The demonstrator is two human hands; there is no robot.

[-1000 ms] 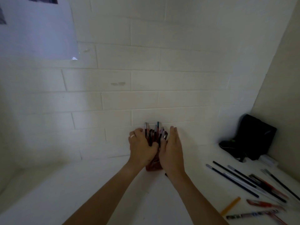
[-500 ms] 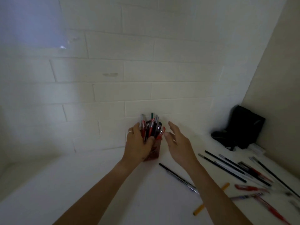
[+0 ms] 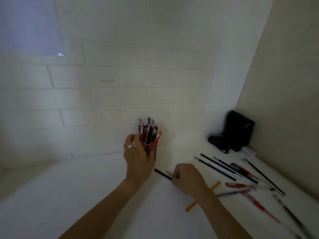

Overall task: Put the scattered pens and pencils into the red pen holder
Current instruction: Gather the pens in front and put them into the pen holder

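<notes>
While left hand (image 3: 139,158) wraps red pen holder (image 3: 151,149), right hand (image 3: 187,178) pinches black pen (image 3: 163,174).

- Two bare forearms reach in from the bottom edge, with no sleeves in view.
- The left hand (image 3: 138,157) wears one pale band ring (image 3: 130,146), seemingly silver; the dim light hides which finger.
- The right hand (image 3: 187,178) wears nothing on its visible back and knuckles.

The pen holder (image 3: 152,149) was translucent red, stuffed with red, black and green-tipped pens (image 3: 148,131). A pencil (image 3: 203,196) was orange-yellow; a pen (image 3: 240,185) red. The tabletop (image 3: 69,195) and brick-patterned wall (image 3: 120,78) were white; a pouch (image 3: 236,131) was black.
</notes>
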